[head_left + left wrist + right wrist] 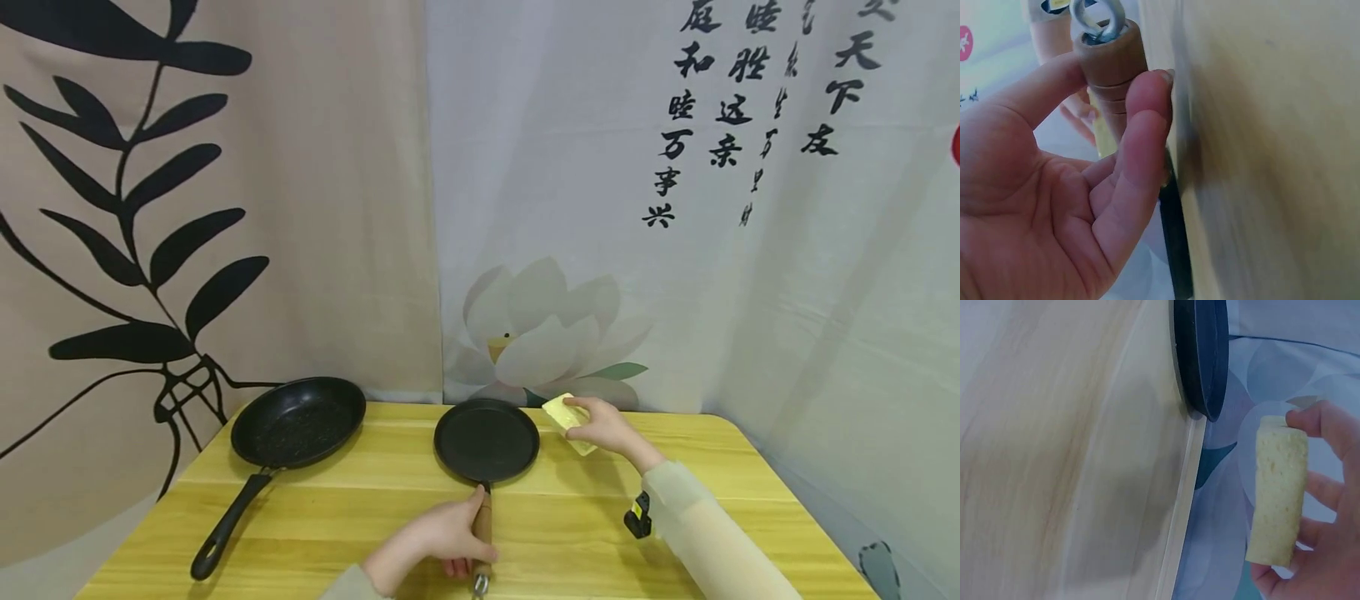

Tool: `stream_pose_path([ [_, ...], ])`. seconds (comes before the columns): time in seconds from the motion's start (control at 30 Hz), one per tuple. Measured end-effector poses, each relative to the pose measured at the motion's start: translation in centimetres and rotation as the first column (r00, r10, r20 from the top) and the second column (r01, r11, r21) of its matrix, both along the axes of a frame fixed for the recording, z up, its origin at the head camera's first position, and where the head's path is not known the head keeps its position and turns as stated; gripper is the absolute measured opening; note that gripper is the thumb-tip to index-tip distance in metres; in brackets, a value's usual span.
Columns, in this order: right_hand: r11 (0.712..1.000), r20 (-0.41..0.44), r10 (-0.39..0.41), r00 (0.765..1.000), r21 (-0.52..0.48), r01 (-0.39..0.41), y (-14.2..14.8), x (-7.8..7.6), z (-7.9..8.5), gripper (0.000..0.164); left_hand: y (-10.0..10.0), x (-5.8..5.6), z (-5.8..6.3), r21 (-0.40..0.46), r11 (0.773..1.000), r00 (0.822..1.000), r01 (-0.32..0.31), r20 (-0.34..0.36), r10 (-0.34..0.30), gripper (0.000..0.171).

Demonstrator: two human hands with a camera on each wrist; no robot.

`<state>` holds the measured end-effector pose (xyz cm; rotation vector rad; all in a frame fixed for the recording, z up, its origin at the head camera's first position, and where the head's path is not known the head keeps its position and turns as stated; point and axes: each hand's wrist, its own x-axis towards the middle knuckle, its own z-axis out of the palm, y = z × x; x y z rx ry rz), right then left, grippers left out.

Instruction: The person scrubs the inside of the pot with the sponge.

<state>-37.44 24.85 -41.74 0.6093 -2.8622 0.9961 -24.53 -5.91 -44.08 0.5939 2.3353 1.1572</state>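
A small flat black pan (pixel 487 440) with a brown wooden handle (pixel 1113 65) sits near the back edge of the table. My left hand (pixel 450 533) grips that handle, thumb on one side and fingertips on the other. A metal hanging ring (pixel 1099 22) sticks out of the handle's end. To the right of the pan, my right hand (pixel 606 425) holds a pale yellow sponge (pixel 1279 490) between thumb and fingers, above the table. In the right wrist view the sponge is apart from the pan's rim.
A larger black frying pan (pixel 300 421) stands at the left of the wooden table (pixel 360 508), its handle toward the front. A black device with a yellow label (pixel 638 515) is at the right wrist. A printed curtain (pixel 360 208) hangs behind the table.
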Motion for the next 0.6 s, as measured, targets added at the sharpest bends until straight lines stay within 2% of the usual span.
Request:
stream_pose_path([
  [0.23,0.99,-0.016,0.114,0.993,0.084,-0.112,-1.4,-0.2,0.2,0.065,-0.3,0.0,0.1,-0.005,1.0,0.999,0.016,0.028,-0.016,0.094],
  [0.27,0.987,-0.023,0.132,0.991,0.098,-0.129,-1.7,-0.2,0.2,0.065,-0.5,-0.5,-0.6,-0.02,0.999,0.999,0.027,0.023,-0.026,0.096],
  [0.4,0.973,-0.027,0.191,0.981,0.135,-0.185,-2.7,-0.3,0.3,0.065,-1.1,-4.7,-7.1,0.021,0.997,0.995,0.069,0.077,-0.07,0.117],
  [0.43,0.97,-0.021,0.202,0.979,0.14,-0.198,-2.9,-0.3,0.3,0.065,-1.3,-5.4,-8.3,0.035,0.997,0.993,0.075,0.088,-0.078,0.121],
  [0.47,0.966,-0.017,0.218,0.976,0.145,-0.214,-3.0,-0.3,0.3,0.065,-1.3,-5.8,-8.8,0.022,0.996,0.993,0.082,0.087,-0.083,0.122],
  [0.5,0.962,-0.005,0.234,0.972,0.146,-0.231,-3.2,-0.3,0.3,0.065,-1.2,-5.6,-8.6,0.035,0.997,0.992,0.073,0.1,-0.077,0.122],
  [0.6,0.95,0.026,0.275,0.961,0.145,-0.276,-3.7,-0.3,0.4,0.064,-0.6,-2.7,-4.1,0.004,0.999,0.995,0.039,0.087,-0.039,0.112],
])
